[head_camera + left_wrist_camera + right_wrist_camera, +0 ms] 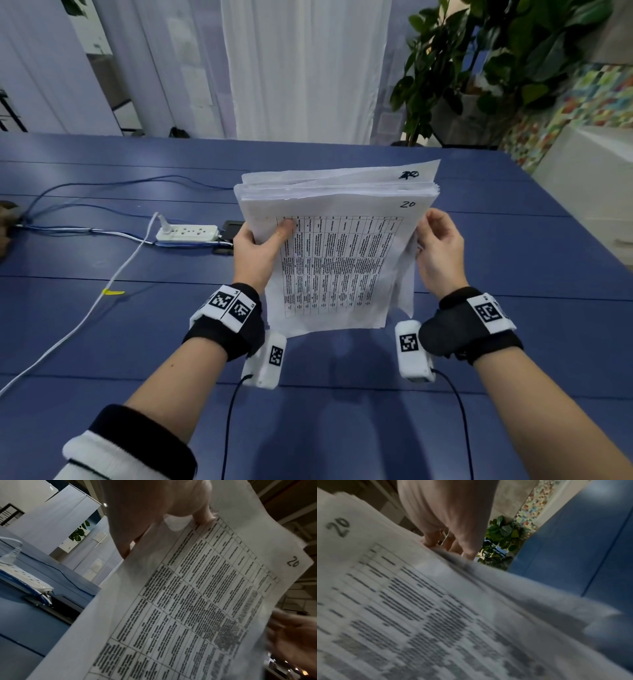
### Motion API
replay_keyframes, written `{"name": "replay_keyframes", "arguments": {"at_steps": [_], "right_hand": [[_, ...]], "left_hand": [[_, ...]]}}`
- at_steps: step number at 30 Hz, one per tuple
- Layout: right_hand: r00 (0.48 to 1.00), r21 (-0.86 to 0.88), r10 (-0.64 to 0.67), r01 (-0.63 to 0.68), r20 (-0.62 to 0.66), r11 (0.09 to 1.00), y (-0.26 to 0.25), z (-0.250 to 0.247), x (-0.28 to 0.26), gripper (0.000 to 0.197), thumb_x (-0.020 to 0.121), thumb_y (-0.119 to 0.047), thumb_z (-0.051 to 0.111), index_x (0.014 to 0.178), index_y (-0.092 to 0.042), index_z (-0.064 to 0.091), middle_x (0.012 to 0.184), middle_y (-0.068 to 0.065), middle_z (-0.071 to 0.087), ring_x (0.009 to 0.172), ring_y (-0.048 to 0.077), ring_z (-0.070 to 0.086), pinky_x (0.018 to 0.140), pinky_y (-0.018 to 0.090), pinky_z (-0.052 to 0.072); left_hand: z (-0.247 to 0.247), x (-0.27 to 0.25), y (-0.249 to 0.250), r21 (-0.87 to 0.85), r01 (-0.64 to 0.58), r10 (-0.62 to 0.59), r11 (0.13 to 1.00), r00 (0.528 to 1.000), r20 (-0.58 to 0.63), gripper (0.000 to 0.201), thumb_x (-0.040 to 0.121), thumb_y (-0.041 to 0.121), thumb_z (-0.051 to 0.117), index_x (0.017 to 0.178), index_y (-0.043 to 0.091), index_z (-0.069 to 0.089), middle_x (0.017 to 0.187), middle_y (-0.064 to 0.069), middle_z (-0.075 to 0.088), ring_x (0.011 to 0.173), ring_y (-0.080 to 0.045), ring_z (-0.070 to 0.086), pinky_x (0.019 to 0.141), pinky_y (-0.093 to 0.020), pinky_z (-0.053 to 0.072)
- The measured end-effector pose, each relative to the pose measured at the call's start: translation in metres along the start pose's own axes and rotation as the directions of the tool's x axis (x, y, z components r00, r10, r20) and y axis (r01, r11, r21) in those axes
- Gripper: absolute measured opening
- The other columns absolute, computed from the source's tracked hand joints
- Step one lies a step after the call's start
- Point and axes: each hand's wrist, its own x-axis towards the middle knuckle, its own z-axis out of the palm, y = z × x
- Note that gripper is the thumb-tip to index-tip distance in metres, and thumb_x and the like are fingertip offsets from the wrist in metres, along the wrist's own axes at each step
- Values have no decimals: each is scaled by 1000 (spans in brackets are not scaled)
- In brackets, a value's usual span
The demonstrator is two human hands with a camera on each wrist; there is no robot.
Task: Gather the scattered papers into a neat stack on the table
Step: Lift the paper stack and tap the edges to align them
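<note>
A thick bundle of white papers [339,260] stands nearly upright above the blue table [102,342], its lower edge close to the tabletop. The front sheet carries a printed table and a handwritten "20". My left hand [263,245] grips the bundle's left edge, thumb across the front sheet. My right hand [436,245] holds the right edge with its fingers curled round the sheets. The left wrist view shows the front sheet [197,601] under my thumb [204,516]. The right wrist view shows the sheet edges [471,574] blurred, with fingertips [435,539] on them.
A white power strip [187,233] with a plugged-in white cable [85,318] and blue cables lies left of the papers, with a dark flat device [233,228] beside it. A potted plant [479,68] stands beyond the far right table edge.
</note>
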Motion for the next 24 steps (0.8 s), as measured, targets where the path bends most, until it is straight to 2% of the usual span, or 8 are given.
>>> {"name": "replay_keyframes", "arguments": {"at_steps": [3, 6, 11, 13, 17, 19, 22, 24], "right_hand": [[994, -52, 94, -91, 50, 994, 16, -6, -5, 46, 56, -56, 77, 83, -21, 63, 84, -5, 64, 72, 5, 62, 67, 20, 53], [987, -64, 158, -155, 40, 986, 21, -9, -10, 6, 91, -12, 56, 90, -14, 61, 91, 1, 64, 80, 9, 62, 84, 27, 50], [984, 69, 162, -167, 78, 983, 14, -1, -6, 20, 74, -27, 67, 90, -15, 64, 90, -2, 68, 78, 10, 64, 74, 21, 52], [982, 72, 179, -183, 58, 980, 18, 2, -8, 6, 88, -15, 57, 88, -14, 62, 85, -1, 69, 74, 11, 61, 74, 23, 49], [973, 181, 230, -233, 36, 956, 16, 10, -16, 22, 96, 0, 38, 85, -15, 50, 60, -10, 67, 54, 2, 60, 59, 16, 48], [974, 258, 214, -225, 74, 939, 7, 13, -16, 16, 99, -11, 34, 94, -14, 49, 69, -6, 67, 60, 5, 59, 63, 18, 48], [969, 207, 143, -185, 203, 961, -8, 17, -18, 44, 95, -47, 26, 104, -15, 55, 98, 0, 64, 91, 11, 62, 90, 28, 48], [966, 161, 78, -120, 247, 980, -13, 20, -18, 53, 83, -55, 43, 111, -11, 53, 111, 3, 63, 103, 11, 62, 96, 28, 49]], "left_hand": [[1, -1, 0, -3, 0, 0, 1000, 1000, -3, 16, 81, 10, 66, 85, 22, 57, 86, 7, 64, 66, 11, 64, 66, -9, 53], [3, -2, 0, -1, 4, -4, 1000, 1000, -5, 11, 82, 13, 66, 84, 21, 58, 85, 6, 64, 66, 10, 64, 63, -9, 51], [4, 1, 3, -74, -12, 4, 997, 994, -107, 20, 84, 15, 64, 103, 8, 58, 90, 6, 65, 68, 9, 65, 66, -7, 51], [6, 0, 4, -108, -22, 9, 994, 992, -123, 26, 85, 13, 64, 109, 6, 57, 91, 5, 65, 70, 8, 65, 68, -9, 52], [9, -5, 9, -156, -30, 8, 987, 990, -140, 25, 84, 8, 64, 109, 6, 58, 93, 3, 66, 72, 6, 67, 71, -11, 53], [10, -6, 12, -164, -39, 14, 986, 989, -150, 21, 84, 8, 65, 104, 9, 60, 93, 4, 66, 74, 6, 67, 75, -13, 53], [13, -7, 20, -180, -80, 50, 980, 985, -165, 15, 83, 7, 66, 93, 17, 61, 89, 8, 67, 75, 6, 67, 74, -12, 52], [16, -6, 27, -197, -126, 89, 972, 979, -185, 17, 82, 4, 66, 91, 17, 61, 83, 12, 69, 72, 6, 66, 71, -10, 51]]}}
